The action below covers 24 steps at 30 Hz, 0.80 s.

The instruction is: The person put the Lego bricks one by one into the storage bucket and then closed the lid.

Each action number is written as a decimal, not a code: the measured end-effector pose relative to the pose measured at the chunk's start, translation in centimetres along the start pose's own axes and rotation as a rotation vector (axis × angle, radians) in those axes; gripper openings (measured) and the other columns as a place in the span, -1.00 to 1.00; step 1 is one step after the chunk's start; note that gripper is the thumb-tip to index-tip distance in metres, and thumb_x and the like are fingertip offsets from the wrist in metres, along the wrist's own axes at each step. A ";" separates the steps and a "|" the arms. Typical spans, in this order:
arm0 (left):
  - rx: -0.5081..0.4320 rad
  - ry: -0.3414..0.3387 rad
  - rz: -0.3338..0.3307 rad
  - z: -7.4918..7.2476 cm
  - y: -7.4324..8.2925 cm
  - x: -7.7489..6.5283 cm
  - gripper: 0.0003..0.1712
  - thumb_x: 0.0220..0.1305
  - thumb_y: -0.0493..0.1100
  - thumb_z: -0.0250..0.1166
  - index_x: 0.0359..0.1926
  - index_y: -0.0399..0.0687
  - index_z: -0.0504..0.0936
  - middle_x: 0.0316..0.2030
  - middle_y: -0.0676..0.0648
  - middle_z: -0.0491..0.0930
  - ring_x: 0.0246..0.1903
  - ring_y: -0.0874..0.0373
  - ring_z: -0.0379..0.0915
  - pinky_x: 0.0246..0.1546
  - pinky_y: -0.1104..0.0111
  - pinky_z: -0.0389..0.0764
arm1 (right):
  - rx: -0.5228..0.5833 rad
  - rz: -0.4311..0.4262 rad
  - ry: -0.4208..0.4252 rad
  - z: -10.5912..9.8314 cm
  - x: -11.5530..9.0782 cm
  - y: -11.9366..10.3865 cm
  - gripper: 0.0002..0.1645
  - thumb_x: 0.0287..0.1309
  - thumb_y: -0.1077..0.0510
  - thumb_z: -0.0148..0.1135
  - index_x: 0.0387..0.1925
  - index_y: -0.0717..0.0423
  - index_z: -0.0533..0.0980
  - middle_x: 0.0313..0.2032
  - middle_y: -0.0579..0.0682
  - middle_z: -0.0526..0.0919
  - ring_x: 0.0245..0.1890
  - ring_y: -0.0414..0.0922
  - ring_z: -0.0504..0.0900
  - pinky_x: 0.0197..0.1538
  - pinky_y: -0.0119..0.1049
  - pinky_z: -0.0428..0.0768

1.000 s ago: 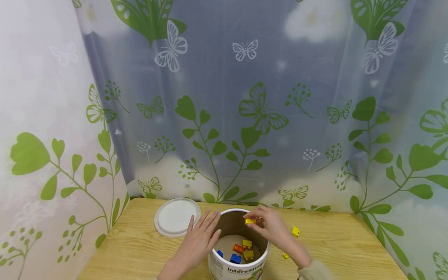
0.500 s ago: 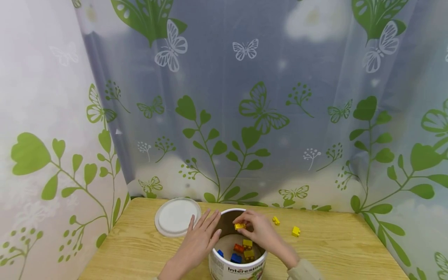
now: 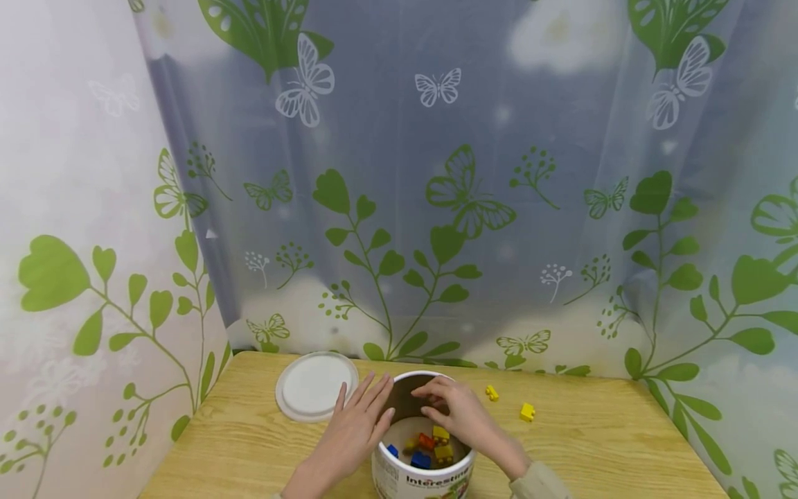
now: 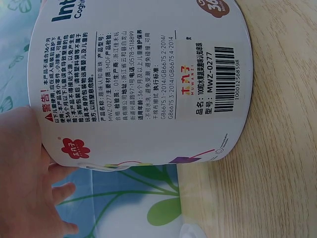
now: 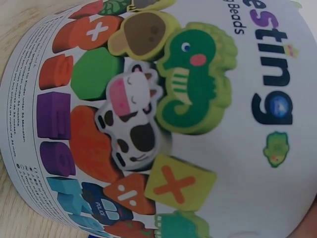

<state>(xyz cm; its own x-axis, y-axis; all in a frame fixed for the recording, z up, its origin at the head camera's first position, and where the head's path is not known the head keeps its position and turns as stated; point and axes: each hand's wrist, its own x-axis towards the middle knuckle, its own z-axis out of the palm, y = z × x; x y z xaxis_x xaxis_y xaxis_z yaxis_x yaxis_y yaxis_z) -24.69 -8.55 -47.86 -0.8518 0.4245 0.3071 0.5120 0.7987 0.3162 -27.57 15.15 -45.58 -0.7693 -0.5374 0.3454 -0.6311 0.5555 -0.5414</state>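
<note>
A white round bucket with printed labels stands upright on the table. My left hand rests with straight fingers against its left rim; in the left wrist view the hand lies along the labelled wall. Over the right side of the opening hovers my right hand, fingers loosely bent and nothing between them. Inside the bucket lie several toy bricks: blue, red-orange and yellow. A blurred yellow brick shows beside the red-orange one. The right wrist view is filled by the bucket's picture-covered wall.
A white round lid lies on the wooden table left of the bucket. To the right are two loose yellow bricks, one small and one larger. A patterned curtain hangs behind the table.
My right hand has moved left and further over the bucket and let go of a yellow brick, which now shows inside. The left hand has stayed at the rim.
</note>
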 end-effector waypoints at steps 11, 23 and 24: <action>-0.004 0.014 0.005 0.0 0.0 -0.1 -0.33 0.63 0.19 -0.18 0.55 -0.02 0.24 0.52 -0.03 0.22 0.55 -0.07 -0.04 0.43 -0.31 -0.04 | 0.012 -0.005 0.126 -1.4 -0.5 0.2 -0.75 0.31 0.29 0.32 0.00 0.10 0.68 -0.09 -0.01 0.70 -0.20 -0.11 0.73 -0.14 -0.26 0.73; -0.016 0.013 0.008 0.1 0.0 0.0 -0.32 0.63 0.20 -0.19 0.55 -0.03 0.25 0.52 -0.03 0.22 0.55 -0.07 -0.03 0.44 -0.31 -0.05 | -0.006 0.060 0.280 -3.8 -1.6 0.7 -0.72 0.24 0.33 0.37 -0.03 0.07 0.70 -0.13 -0.02 0.72 -0.18 -0.11 0.71 -0.11 -0.26 0.73; -0.018 0.012 0.008 0.1 -0.1 0.0 -0.32 0.63 0.20 -0.19 0.55 -0.03 0.24 0.52 -0.03 0.22 0.55 -0.07 -0.04 0.44 -0.31 -0.06 | -0.010 0.066 0.290 -4.1 -1.8 0.8 -0.72 0.24 0.33 0.36 -0.03 0.07 0.70 -0.13 -0.02 0.72 -0.18 -0.10 0.71 -0.12 -0.26 0.73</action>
<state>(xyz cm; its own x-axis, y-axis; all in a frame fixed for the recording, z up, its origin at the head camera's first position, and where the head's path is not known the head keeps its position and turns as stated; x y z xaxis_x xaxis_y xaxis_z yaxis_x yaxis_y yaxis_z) -24.70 -8.58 -47.98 -0.8465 0.4255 0.3201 0.5206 0.7876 0.3297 -27.14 19.16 -43.50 -0.8043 -0.2966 0.5150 -0.5782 0.5905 -0.5630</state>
